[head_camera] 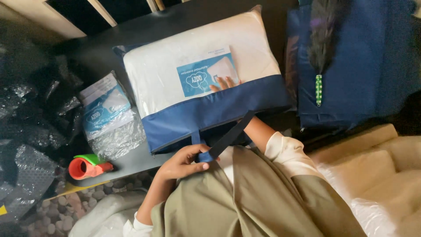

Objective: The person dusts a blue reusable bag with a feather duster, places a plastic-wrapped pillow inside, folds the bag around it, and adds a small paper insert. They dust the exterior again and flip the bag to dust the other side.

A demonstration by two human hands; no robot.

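On dark table, pillow bag lies crosswise, strap toward hands.

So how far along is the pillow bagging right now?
Looks done: the white pillow lies in the clear-and-blue zip bag on the dark table. In hand: the right hand is inside the bag on the pillow, and the left hand pinches the bag's blue strap. Left: the bag's near edge looks open.

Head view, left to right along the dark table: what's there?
Crumpled black bubble wrap → red-and-green tape dispenser → small clear-wrapped blue-and-white packet → white pillow in blue-trimmed zip bag → folded navy fabric bag.
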